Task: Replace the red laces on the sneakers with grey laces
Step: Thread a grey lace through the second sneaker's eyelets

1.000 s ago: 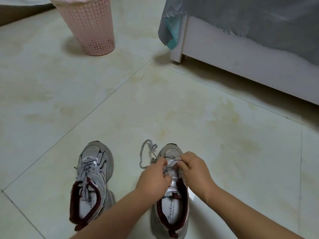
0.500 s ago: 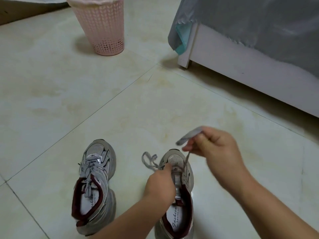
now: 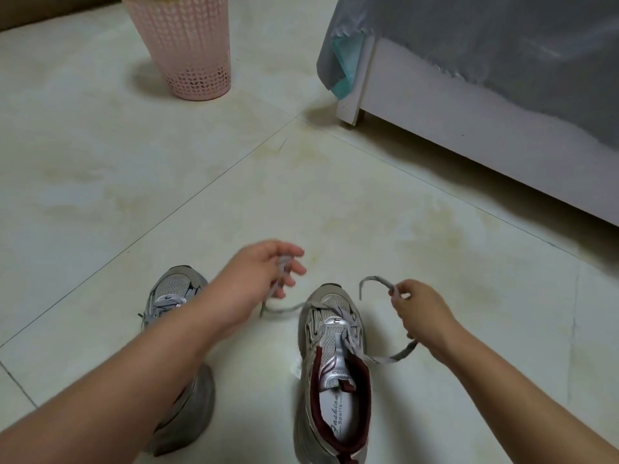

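While the right-hand sneaker (image 3: pixel 331 366) stood on the tiled floor (image 3: pixel 167 182) with a grey lace (image 3: pixel 338 311) threaded only through its front eyelets, the left hand (image 3: pixel 258 279) pinched one end up and out to the left and the right hand (image 3: pixel 420 308) pinched the other out to the right, seemingly drawing both sides even before lacing further. The second sneaker (image 3: pixel 170 296), beside it, partly behind the left forearm, already carried grey lacing. "Fashion Sports" was printed on the insole (image 3: pixel 335 426). A pink basket (image 3: pixel 187 45) and a bed frame (image 3: pixel 469 139) stood beyond.
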Tool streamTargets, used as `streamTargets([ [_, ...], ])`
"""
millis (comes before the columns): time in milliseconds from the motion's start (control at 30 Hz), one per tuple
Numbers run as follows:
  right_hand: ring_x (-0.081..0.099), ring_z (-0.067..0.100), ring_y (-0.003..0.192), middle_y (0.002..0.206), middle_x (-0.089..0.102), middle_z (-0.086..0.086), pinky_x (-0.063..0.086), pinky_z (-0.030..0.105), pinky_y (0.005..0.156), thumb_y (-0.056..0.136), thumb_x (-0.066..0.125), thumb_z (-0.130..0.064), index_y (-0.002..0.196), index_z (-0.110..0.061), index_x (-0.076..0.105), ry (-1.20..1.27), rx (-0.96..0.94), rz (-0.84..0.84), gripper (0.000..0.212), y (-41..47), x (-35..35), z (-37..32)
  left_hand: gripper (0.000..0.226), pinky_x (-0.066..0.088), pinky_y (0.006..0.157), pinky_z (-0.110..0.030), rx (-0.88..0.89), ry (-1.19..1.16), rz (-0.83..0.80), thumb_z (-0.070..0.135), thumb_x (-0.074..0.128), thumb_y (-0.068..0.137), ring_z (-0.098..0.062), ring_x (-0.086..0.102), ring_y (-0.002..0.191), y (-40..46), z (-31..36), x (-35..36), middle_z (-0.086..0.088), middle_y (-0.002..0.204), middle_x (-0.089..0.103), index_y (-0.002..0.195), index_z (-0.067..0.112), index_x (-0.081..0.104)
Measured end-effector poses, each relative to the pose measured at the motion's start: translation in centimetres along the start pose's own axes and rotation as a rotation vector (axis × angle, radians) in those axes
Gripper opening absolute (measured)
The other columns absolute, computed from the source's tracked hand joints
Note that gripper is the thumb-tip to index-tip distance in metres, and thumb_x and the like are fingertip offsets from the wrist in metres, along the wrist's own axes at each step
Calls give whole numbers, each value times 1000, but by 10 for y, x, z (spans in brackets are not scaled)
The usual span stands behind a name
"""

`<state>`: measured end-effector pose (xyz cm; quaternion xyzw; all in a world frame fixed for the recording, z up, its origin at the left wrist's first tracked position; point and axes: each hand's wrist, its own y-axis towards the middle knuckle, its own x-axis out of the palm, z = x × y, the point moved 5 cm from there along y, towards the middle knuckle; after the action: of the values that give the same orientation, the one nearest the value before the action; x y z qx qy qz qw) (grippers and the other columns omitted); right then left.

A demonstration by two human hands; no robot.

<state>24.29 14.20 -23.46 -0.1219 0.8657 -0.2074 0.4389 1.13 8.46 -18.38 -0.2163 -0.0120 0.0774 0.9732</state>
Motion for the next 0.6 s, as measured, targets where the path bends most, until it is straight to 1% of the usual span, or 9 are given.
streamTargets([
  [67, 56, 27, 83, 92, 56, 7, 50, 37, 80, 92, 40, -10, 116, -7, 53, -71, 59, -69, 27, 2, 13, 10, 36, 53, 56, -15, 87, -130, -45, -17, 42, 84, -9, 65, 62, 1, 21, -3, 1, 72, 70, 89, 13, 62],
  [133, 56, 31, 103, 112, 57, 13, 48, 38, 89, 90, 42, -9, 125, -8, 47, -198, 77, -141, 35, 0, 24, 10, 31, 56, 63, -17, 139, -177, -17, -16, 49, 82, -10, 69, 69, 3, 28, -1, 2, 70, 72, 89, 12, 62],
  [167, 53, 32, 111, 121, 54, 14, 45, 36, 91, 89, 45, -13, 129, -10, 44, -313, 59, -142, 39, -4, 27, 6, 29, 56, 63, -16, 144, -173, 9, -15, 53, 82, -9, 70, 69, 4, 27, 1, 3, 69, 72, 87, 12, 62],
  [233, 48, 32, 116, 126, 50, 13, 41, 35, 95, 91, 48, -23, 131, -16, 45, -411, -64, -22, 40, -14, 27, -14, 26, 54, 58, -14, 125, -175, 34, -12, 57, 81, -5, 69, 66, 5, 17, 10, 4, 68, 72, 85, 13, 62],
  [300, 52, 28, 106, 112, 59, 9, 40, 34, 91, 95, 43, -31, 113, -17, 60, -174, -246, 48, 29, -30, 28, -40, 23, 52, 55, -13, 89, -221, 23, -10, 59, 80, -3, 68, 66, 5, 2, 21, 4, 68, 72, 84, 12, 61],
  [367, 60, 23, 84, 86, 67, 7, 46, 34, 80, 96, 40, -35, 90, -16, 66, 258, -284, -152, 33, -44, 36, -64, 21, 51, 56, -13, 70, -234, 34, -8, 59, 82, -5, 69, 66, 6, -10, 27, 3, 72, 73, 83, 12, 62],
  [433, 60, 15, 65, 69, 65, 1, 51, 26, 67, 97, 42, -30, 83, -16, 64, 552, -197, -375, 30, -53, 48, -77, 19, 50, 55, -13, 75, -219, 73, -6, 60, 82, -6, 68, 64, 9, -17, 28, 3, 75, 74, 80, 13, 63],
  [500, 53, 12, 50, 60, 59, 2, 48, 21, 54, 95, 49, -16, 79, -9, 57, 590, -167, -408, 20, -53, 52, -81, 19, 49, 54, -14, 71, -207, 106, -4, 61, 81, -5, 68, 63, 12, -21, 25, 4, 75, 74, 78, 15, 62],
  [600, 46, 9, 41, 52, 54, 2, 41, 16, 45, 91, 53, -5, 65, -7, 54, 551, -160, -329, 26, -45, 53, -77, 18, 48, 57, -15, 55, -115, 141, 1, 65, 80, -3, 68, 69, 16, -29, 17, 4, 73, 73, 77, 19, 63],
])
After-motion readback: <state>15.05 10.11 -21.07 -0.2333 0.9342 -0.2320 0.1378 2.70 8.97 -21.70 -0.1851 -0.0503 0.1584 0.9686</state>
